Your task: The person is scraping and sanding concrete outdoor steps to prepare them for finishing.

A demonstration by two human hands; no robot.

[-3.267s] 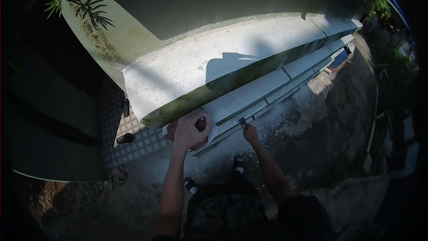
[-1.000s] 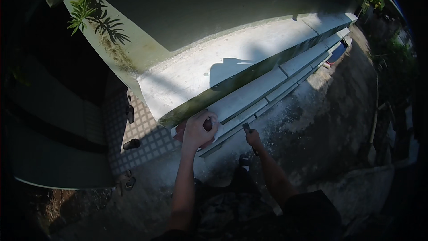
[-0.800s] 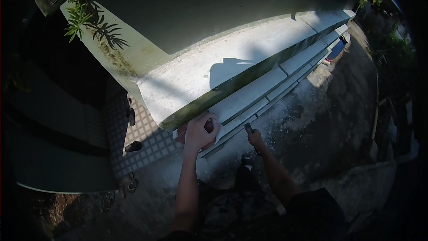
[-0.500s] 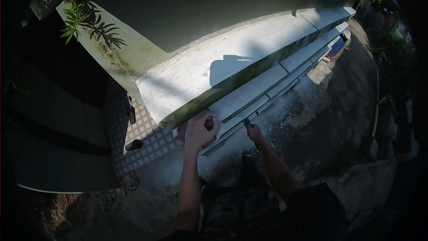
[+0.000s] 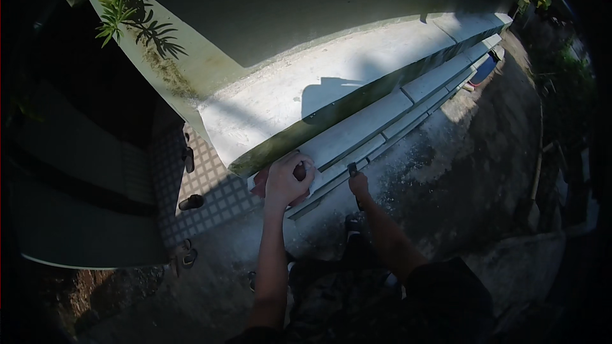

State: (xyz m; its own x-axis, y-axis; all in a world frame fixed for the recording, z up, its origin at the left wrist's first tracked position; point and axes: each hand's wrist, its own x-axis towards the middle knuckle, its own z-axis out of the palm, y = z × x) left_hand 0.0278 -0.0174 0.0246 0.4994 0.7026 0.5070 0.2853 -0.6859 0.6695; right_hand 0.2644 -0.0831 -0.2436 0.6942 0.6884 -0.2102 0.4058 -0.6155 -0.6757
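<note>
Presently, left hand [image 5: 288,179] closed around a small dark object [image 5: 299,171] against the grey step edge [image 5: 357,134]; right hand [image 5: 359,185], at three o'clock, grips a dark tool [image 5: 352,169]. No labels discernible.

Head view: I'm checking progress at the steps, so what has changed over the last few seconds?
Hardly anything. The left hand still grips a small dark object over the pale step, and the right hand keeps its thin dark tool there. Only the camera shifted slightly.
</note>
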